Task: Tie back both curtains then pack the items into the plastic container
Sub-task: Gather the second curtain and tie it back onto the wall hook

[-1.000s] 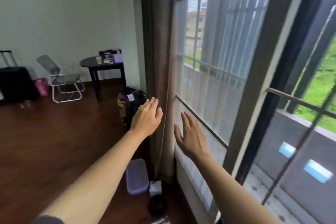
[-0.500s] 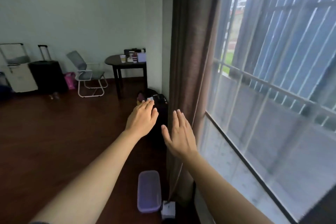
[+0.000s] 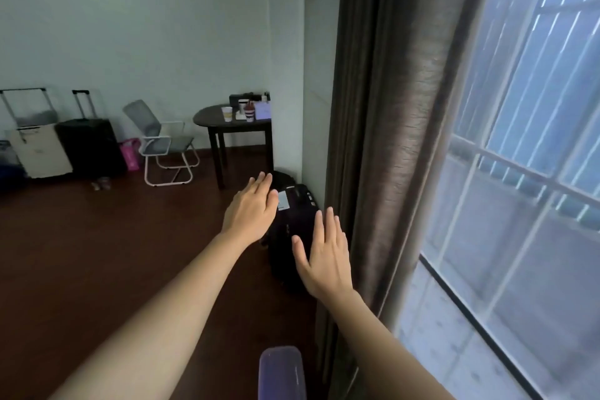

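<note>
A brown curtain hangs bunched in a tall column at the left side of the window. My right hand is stretched out flat just left of the curtain's edge, fingers apart, holding nothing. My left hand reaches forward further left, also flat and empty, over a black bag on the floor. A purple plastic container with its lid on lies on the floor at the bottom edge, near the curtain's foot.
Dark wooden floor spreads to the left. At the back wall stand a dark round table with cups and small items, a white-framed folding chair, a black suitcase and a pale suitcase.
The view has swung left, so the curtain now stands right of both hands and less of the container shows. Both hands stay open and have shifted left of the curtain.
</note>
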Motion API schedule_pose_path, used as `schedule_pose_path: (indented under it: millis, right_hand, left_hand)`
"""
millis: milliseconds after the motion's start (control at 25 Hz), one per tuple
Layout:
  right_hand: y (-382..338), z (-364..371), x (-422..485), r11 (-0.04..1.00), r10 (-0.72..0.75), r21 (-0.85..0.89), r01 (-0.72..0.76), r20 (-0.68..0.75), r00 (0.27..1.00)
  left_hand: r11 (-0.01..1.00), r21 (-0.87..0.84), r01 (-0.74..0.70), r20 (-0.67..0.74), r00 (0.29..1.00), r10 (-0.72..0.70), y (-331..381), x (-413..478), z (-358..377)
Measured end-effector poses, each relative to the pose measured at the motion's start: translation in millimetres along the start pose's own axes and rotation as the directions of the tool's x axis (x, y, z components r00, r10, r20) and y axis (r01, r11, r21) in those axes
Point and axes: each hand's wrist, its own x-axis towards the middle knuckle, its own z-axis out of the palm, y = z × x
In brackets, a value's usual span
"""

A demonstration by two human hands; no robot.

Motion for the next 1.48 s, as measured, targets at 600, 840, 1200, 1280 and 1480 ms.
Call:
schedule_pose_path:
  millis: [600, 840, 1200, 1280, 1480]
  right_hand:
    - [-61.1, 100.8, 181.5, 0.855, 0.505, 0.055, -0.517, -0.318, 0.802]
    - [-62.6, 38.0, 262.0, 0.914, 0.322, 0.003, -0.405, -0.613, 0.721]
    - [-25.7, -7.8, 354.0, 0.860, 0.162, -0.167, -0.482, -0.807, 0.568]
    - [-15.1, -6.8, 359.1, 0.823, 0.196, -0.168, -0.542, -0.812, 0.550]
    - [22.2, 40.8, 347.3, 0.663, 0.387, -0.130, -0.737, -0.783, 0.486]
  left_hand:
    - [0.860, -0.412, -0.303, 0.137, 0.912, 0.387, -83.3, 221.7, 22.5]
    - [0.638, -0.636, -0.435, -0.073, 0.856, 0.511, -16.5, 304.0, 8.3]
    - [0.392, -0.823, -0.410, -0.095, 0.781, 0.617, 86.4, 397.6, -8.0]
    - [0.326, -0.869, -0.371, -0.087, 0.765, 0.638, 97.9, 411.1, -8.0]
    - [0.273, -0.848, -0.455, -0.095, 0.637, 0.765, 107.1, 421.5, 42.0]
